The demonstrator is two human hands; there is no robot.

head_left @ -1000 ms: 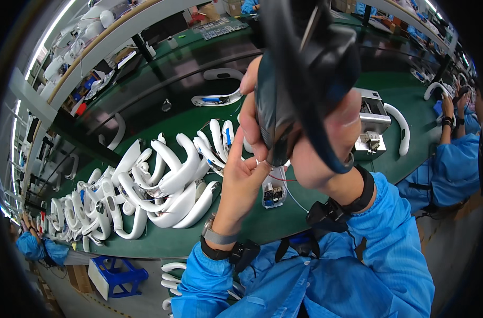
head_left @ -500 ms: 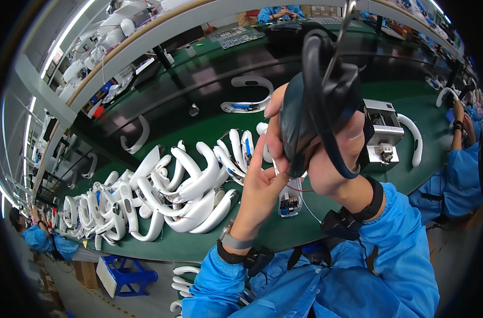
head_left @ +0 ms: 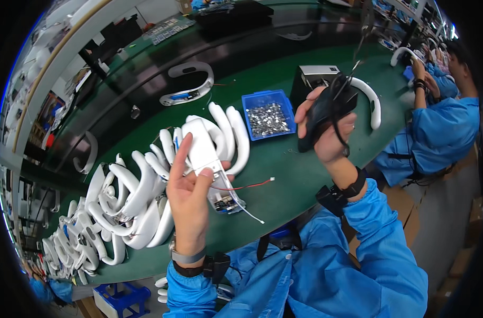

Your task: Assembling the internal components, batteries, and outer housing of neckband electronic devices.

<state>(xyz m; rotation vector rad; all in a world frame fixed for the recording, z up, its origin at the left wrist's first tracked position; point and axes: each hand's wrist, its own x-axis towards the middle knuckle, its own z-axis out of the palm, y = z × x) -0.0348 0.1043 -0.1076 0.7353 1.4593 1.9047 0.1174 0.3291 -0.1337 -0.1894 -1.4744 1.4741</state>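
Note:
My left hand (head_left: 191, 191) holds a white plastic housing (head_left: 200, 146), thumb across it and index finger stretched along its side. At its near end, an open section shows a small circuit board (head_left: 226, 203). Red and white wires (head_left: 246, 186) with small plugs trail from it to the right. Farther right, my right hand (head_left: 331, 143) is wrapped round a black tool (head_left: 322, 117), which looks like an electric screwdriver. A black loop on it hangs from a metal hook above; its tip is hidden. Between the hands, a blue tray (head_left: 274, 136) holds many small metal parts.
Many white curved housings (head_left: 130, 185) are heaped on the green table (head_left: 273, 196) to the left. Another lies farther back (head_left: 191, 97). A metal box (head_left: 299, 79) and a curved white piece (head_left: 375, 106) stand beyond my right hand. A co-worker in blue (head_left: 437, 132) sits at right.
My hands have drawn apart: the black tool has come away from the white housing and lowered, and my left hand has moved left with the housing. The view has shifted right, uncovering the blue tray.

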